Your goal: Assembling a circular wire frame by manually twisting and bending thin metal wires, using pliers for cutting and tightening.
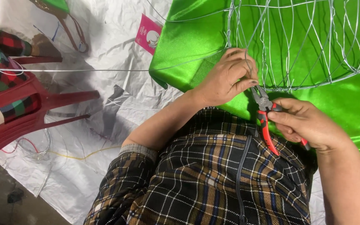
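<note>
At the far left a red plastic chair [30, 106] is standing on the white sheet [105, 41] that is covering the floor, with a person in plaid sitting on it, and a long straight wire [84, 70] is running from there toward your work. That strand is lying where a foot or sleeve could be catching it and jerking the piece.

Your left hand [226, 79] is pinching a thin wire against the rim of the wire frame [305, 46], fingers pressed together right at the joint, over the green satin cloth [188, 46]. The fingertips are sitting just beside the plier tips, so a slip is likely to be nipping skin.

Your right hand [309, 125] is gripping the red-handled pliers [265, 114], fingers wrapped around both handles, the nose touching the frame's rim. Squeezing too hard could be snapping the thin wire; a springing cut end could be snagging the satin or pricking you.
</note>
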